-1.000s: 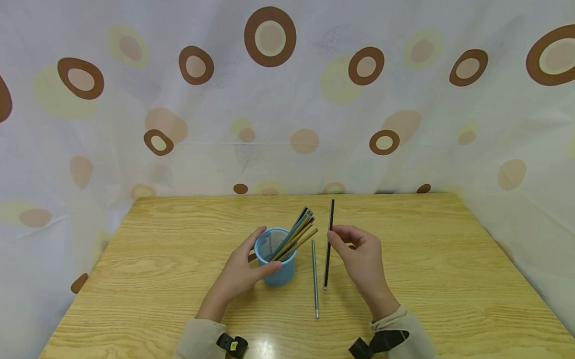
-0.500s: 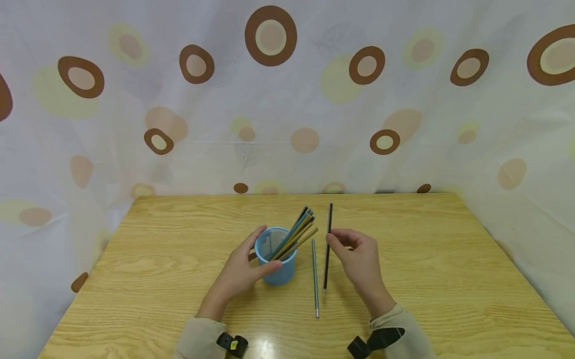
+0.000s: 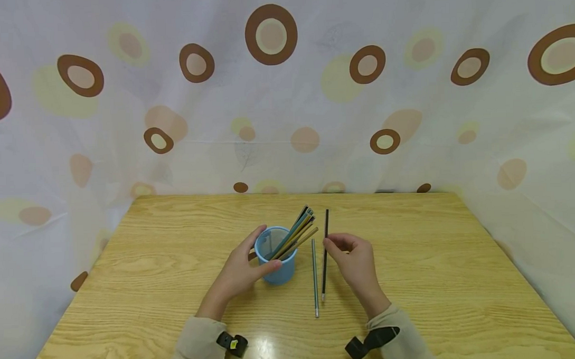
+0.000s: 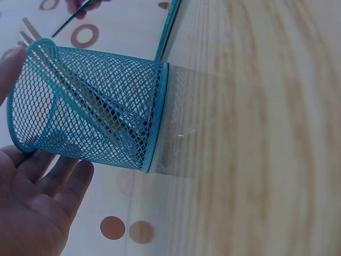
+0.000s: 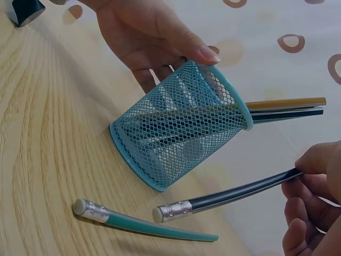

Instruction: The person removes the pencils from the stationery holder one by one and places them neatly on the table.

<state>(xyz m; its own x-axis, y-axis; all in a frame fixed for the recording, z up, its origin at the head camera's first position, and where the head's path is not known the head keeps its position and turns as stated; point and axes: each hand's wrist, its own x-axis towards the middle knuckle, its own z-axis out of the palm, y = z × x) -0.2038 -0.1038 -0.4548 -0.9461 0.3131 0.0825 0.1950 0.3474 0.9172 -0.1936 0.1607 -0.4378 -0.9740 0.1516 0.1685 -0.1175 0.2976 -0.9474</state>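
A blue mesh pencil cup (image 3: 280, 275) stands upright on the wooden table. My left hand (image 3: 237, 272) grips it from the left, thumb at the near rim and fingers round the far side. Several pencils (image 3: 302, 233), yellow, green and black, lean out of the cup toward the right. My right hand (image 3: 358, 262) pinches a black pencil (image 5: 234, 197) between thumb and forefinger, its eraser end pointing down and toward me. Between that pencil and the cup, a green pencil (image 3: 315, 284) lies on the table, its eraser end nearest me.
The wooden table (image 3: 443, 279) reaches back to a white curtain (image 3: 285, 105) printed with brown and yellow ovals, which also runs down both sides. Black camera straps (image 3: 379, 339) sit round both sleeves.
My right hand has moved a little to the left and toward me, bringing the black pencil closer to the green one. The left hand and the cup have stayed in place.
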